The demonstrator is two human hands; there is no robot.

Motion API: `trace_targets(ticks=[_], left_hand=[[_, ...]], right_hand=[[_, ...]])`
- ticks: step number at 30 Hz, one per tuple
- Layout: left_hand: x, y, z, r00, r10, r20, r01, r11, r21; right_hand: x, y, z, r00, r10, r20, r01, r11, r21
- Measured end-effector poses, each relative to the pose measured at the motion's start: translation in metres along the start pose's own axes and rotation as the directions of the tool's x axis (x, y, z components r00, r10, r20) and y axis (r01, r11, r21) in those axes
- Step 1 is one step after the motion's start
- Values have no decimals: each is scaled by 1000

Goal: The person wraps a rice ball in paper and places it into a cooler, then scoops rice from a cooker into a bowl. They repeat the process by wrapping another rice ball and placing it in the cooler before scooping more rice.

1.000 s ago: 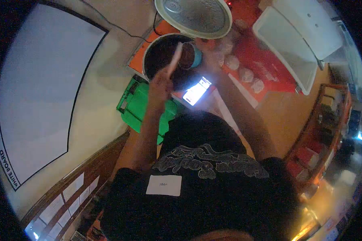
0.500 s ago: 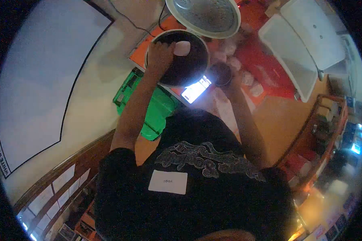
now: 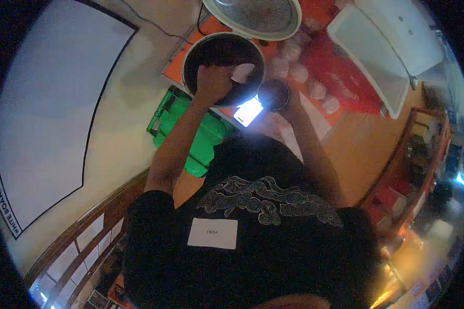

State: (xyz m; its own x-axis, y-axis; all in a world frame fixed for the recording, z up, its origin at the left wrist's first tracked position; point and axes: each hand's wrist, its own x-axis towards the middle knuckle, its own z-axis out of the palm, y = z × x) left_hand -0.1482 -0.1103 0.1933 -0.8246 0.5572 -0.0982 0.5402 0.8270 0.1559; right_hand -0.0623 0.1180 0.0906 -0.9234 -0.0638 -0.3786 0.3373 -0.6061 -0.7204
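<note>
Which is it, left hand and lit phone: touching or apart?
Apart. The head view shows it: the left hand is at the pot's opening, with part of the pot visible between it and the lit phone.

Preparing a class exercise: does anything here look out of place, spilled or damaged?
The lit rectangular phone seems oddly placed, right by the open round pale-rimmed pot, where contents might fall on it.
</note>
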Motion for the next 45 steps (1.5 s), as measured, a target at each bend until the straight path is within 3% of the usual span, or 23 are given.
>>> trace_targets(ticks=[2,5,8,10,12,14,16,19,20,22,24,25,26,27,28,32,34,38,40,41,43,44,45], left_hand=[[-1,-5,15,998,-48,47,48,999,-8],[-4,-10,24,985,-122,126,128,991,-44],[-14,-15,16,970,-170,176,188,978,-90],[-18,-23,19,963,-184,197,208,972,-111],[-22,-38,29,957,-247,152,290,833,-471],[-28,-60,30,970,-223,91,237,812,-534],[-31,-60,16,979,-204,27,180,785,-593],[-44,-46,-28,931,-364,35,292,683,-670],[-46,-44,-27,904,-423,-60,283,698,-658],[-51,-36,-26,863,-479,-159,278,715,-642],[-55,-17,-22,867,-229,-442,192,973,-128],[-59,-3,-20,866,-230,-444,193,973,-127],[-64,14,-20,847,-217,-486,204,976,-81],[-68,25,-19,828,-202,-524,215,976,-36],[-69,26,-7,774,-171,-610,207,978,-11],[-75,22,-22,846,-345,-406,308,939,-154],[-74,15,-16,657,-551,-514,255,804,-537],[-80,15,-29,760,-471,-449,140,792,-594],[-81,20,-23,900,-400,-172,224,765,-604],[-81,26,-27,899,-401,-173,225,765,-604],[-84,38,-39,885,-445,138,456,766,-454],[-87,30,-33,883,-448,140,460,764,-453],[-85,11,-26,939,-344,-21,275,782,-559]], right_hand=[[4,5,-3,998,-58,-7,58,996,-67],[0,-5,0,996,87,-8,-86,991,100],[-8,-15,14,996,33,-86,-30,999,45],[-7,-22,25,960,-92,-266,79,995,-60],[-14,-45,51,959,-119,-258,97,991,-96],[-8,-50,60,957,-160,-243,131,983,-132],[10,-45,56,993,-84,-86,93,990,107],[25,-37,80,994,-14,-109,26,994,108],[25,-37,94,995,-13,-103,24,994,108],[18,-41,123,832,-532,161,555,806,-205],[31,-27,127,754,-612,239,650,748,-134],[38,-21,127,659,-688,304,733,678,-55],[35,-28,139,657,-688,308,734,677,-53],[28,-41,154,936,-346,65,344,938,37],[25,-49,164,986,121,-116,-92,970,225],[25,-43,164,992,109,-60,-88,957,277],[13,-55,171,993,79,-84,-57,969,239],[32,-41,150,988,-152,5,147,968,204],[36,-37,142,995,-73,62,60,977,202],[43,-32,138,995,-72,64,58,978,202],[53,-18,129,998,42,36,-47,986,158],[46,-23,132,998,45,38,-51,986,158],[38,-36,138,998,-31,51,27,997,78]])
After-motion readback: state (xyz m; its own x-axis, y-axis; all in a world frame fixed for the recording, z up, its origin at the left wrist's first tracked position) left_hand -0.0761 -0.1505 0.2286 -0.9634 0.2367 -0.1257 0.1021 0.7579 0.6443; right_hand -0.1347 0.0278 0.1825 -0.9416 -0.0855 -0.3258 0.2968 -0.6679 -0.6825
